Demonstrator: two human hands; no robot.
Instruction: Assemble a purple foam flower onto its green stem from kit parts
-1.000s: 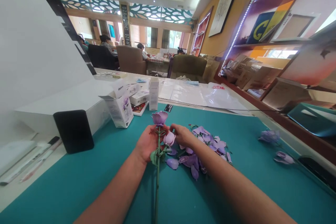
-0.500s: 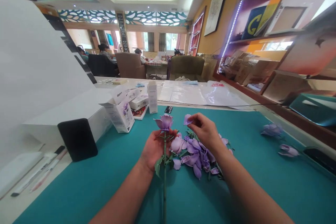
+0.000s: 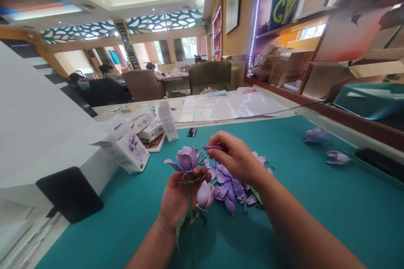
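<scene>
My left hand (image 3: 176, 195) is closed around the green stem of an artificial flower (image 3: 187, 159), just under its open purple bloom. A pale pink-purple bud (image 3: 205, 195) branches off to the right of the stem, and a green leaf (image 3: 180, 229) hangs lower down. Between thumb and fingers, my right hand (image 3: 233, 153) pinches a single purple petal (image 3: 212, 148), seen nearly edge-on, a little right of the bloom and apart from it. Below my right hand lies a pile of loose purple petals (image 3: 229, 189) with small green parts on the teal mat (image 3: 236, 239).
Left of the mat stand an open white flower box (image 3: 134, 155), a narrow white box (image 3: 168, 122) and a black tablet-like object (image 3: 71, 193). Two purple flower heads (image 3: 316, 135) lie at right beside a dark phone-like object (image 3: 378, 164). Several people sit in the background.
My view has turned and tilted. The flower has been tipped, its bloom now leaning toward me with petals spread wider. My right hand has brought its petal closer to the bloom.
</scene>
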